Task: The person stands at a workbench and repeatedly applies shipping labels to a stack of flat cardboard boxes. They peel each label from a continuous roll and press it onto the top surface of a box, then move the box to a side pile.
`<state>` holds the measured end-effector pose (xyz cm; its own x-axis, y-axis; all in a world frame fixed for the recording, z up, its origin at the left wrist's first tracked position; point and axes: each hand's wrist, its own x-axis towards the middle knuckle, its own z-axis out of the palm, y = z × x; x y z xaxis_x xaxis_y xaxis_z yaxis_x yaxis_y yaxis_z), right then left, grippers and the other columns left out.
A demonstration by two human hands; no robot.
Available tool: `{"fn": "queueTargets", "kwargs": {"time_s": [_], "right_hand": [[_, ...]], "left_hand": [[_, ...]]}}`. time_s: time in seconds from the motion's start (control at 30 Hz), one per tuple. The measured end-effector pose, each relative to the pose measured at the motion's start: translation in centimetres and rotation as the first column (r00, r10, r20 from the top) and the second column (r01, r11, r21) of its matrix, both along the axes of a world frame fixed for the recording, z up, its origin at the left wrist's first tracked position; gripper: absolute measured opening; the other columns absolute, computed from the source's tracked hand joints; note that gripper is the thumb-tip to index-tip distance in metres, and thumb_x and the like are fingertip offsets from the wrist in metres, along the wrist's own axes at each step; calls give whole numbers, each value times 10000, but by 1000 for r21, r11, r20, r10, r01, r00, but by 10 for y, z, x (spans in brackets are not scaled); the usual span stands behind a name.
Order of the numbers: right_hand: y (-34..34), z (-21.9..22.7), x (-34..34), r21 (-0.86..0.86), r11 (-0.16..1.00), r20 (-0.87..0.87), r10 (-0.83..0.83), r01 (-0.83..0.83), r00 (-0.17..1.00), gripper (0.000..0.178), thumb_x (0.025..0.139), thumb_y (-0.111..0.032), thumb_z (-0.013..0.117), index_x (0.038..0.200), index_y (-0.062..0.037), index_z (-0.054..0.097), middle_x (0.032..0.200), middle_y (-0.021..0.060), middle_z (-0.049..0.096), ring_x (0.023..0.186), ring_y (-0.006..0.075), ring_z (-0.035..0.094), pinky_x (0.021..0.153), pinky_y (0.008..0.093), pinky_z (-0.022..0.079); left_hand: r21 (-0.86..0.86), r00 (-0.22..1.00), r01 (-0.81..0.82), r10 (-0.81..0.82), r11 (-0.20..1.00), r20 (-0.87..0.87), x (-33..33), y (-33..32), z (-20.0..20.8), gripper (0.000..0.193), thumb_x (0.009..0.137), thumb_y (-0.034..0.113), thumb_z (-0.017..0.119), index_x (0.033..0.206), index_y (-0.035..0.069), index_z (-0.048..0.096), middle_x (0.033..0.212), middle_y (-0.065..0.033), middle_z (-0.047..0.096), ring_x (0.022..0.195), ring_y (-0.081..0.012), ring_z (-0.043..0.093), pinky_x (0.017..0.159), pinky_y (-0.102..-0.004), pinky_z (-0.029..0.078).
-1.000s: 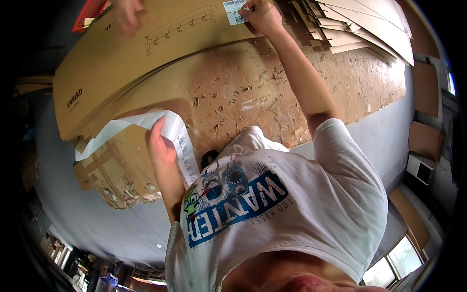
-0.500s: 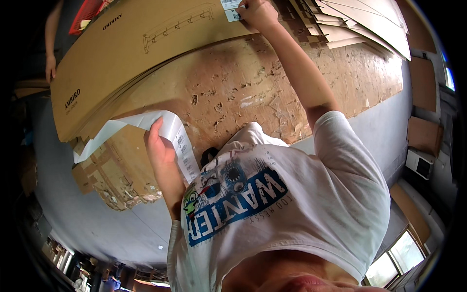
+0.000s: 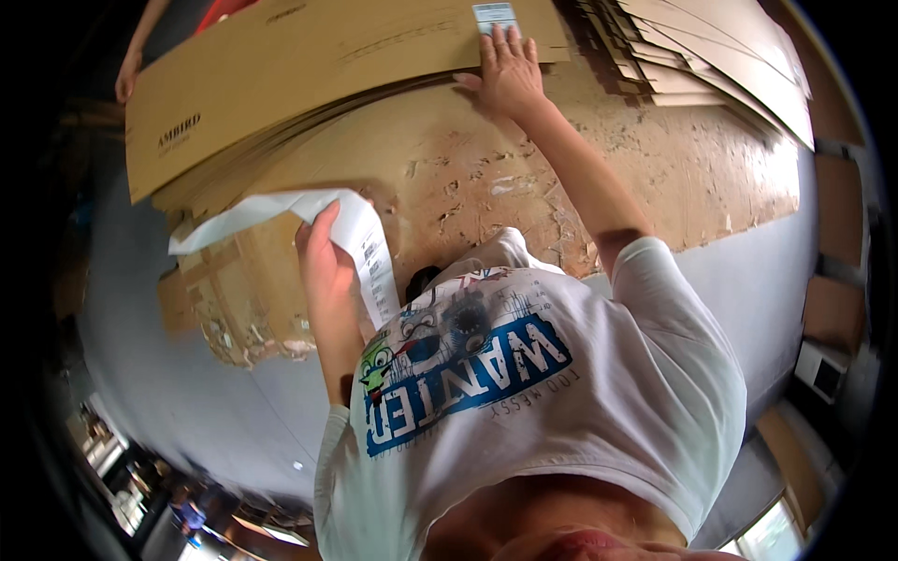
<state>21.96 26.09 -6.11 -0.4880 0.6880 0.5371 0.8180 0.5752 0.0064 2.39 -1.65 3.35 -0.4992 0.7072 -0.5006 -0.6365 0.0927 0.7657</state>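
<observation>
My right hand [image 3: 511, 79] lies flat with its fingers spread on a small white and pale blue label [image 3: 494, 16], near the right end of the top flat brown carton [image 3: 309, 79]. The fingers cover the label's lower part. In my left hand [image 3: 325, 252] is a long white strip of printed labels [image 3: 271, 208], gripped between thumb and fingers. One end of the strip stretches out to the left in the air; the other hangs down beside my forearm.
The flat cartons lie stacked on a worn, scuffed brown worktop [image 3: 449, 168]. More flat cardboard sheets [image 3: 697, 56] are piled at the far right. Another person's hand [image 3: 128, 82] touches the carton's far left end, near a red basket [image 3: 220, 11]. Grey floor [image 3: 234, 411] surrounds the worktop.
My right hand has gone from pinching the label at the carton's right end to pressing flat on it with spread fingers. My left hand still holds the strip. The whole view has shifted slightly.
</observation>
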Motion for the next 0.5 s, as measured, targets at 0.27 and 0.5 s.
{"fn": "queueTargets", "kwargs": {"time_s": [0.27,0.5], "right_hand": [[-191,91,-45,-288,-210,-936,-146,-935,321,507,839,-80,641,1301,-47,435,922,79,640,896,130,593,797,279,471],[-210,99,-40,-176,-307,-912,-307,-935,272,498,808,26,645,1271,-41,475,844,36,636,795,78,587,722,214,476]], "left_hand": [[161,999,-37,37,986,3,7,-19,42,254,856,114,555,1022,-77,559,968,-198,634,864,-279,648,753,-369,538],[60,986,-150,144,987,88,22,-48,44,287,846,170,609,1027,-48,560,941,-115,632,805,-190,634,696,-304,521]]}}
